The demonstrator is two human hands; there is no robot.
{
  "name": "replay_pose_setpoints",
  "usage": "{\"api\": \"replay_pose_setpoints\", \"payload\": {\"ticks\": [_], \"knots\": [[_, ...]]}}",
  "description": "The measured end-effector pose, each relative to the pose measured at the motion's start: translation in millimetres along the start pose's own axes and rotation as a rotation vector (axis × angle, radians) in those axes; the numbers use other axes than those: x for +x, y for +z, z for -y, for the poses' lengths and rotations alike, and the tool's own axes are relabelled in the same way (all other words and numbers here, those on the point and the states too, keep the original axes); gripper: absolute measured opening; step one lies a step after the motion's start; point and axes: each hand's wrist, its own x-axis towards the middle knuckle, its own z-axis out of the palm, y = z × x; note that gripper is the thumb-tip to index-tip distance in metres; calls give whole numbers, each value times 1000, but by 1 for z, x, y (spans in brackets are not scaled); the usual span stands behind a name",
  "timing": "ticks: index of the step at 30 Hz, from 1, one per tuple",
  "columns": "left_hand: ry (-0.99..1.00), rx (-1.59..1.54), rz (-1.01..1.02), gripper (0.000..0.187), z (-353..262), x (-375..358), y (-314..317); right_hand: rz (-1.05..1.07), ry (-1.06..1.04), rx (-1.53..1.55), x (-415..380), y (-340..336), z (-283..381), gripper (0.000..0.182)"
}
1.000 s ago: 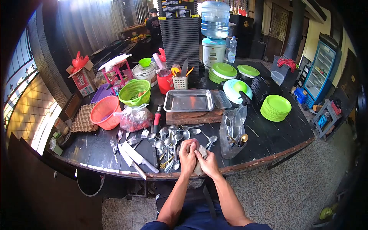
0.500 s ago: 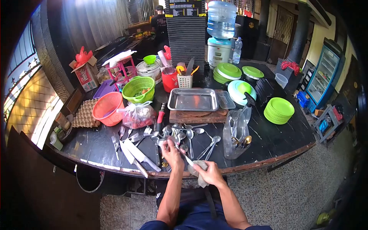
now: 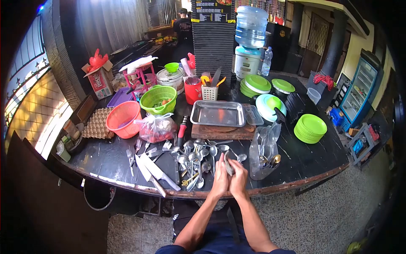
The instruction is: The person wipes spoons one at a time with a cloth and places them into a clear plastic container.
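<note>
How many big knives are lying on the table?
I count 2. The brown-handled knife lies just right of the forks. The pale-handled knife lies beside it, nearer the spoons. More might be hidden under the spoons.

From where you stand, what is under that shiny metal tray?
A wooden board: its front part shows, but the rest directly beneath the metal tray is covered.

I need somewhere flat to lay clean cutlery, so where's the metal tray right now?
In the head view, the metal tray sits mid-table on a wooden board, just in front of the white utensil holder and left of the clear plastic container.
</note>
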Motion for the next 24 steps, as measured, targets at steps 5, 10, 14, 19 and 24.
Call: {"api": "replay_pose_setpoints", "payload": {"ticks": [5, 10, 14, 19, 24], "knots": [[-92, 16, 14, 68, -3, 0, -9, 124, -125, -43, -5, -10, 3, 32], [22, 123, 90, 58, -14, 5, -13, 220, 165, 233, -5, -16, -20, 27], [-153, -220, -6, 30, -22, 7, -20, -91, 510, 723, 4, -23, -23, 24], [223, 111, -53, 32, -32, 9, -9, 41, 407, 580, -16, -4, -31, 20], [85, -42, -146, 31, -25, 7, -14, 123, 372, 470, -42, 8, -28, 18]]}}
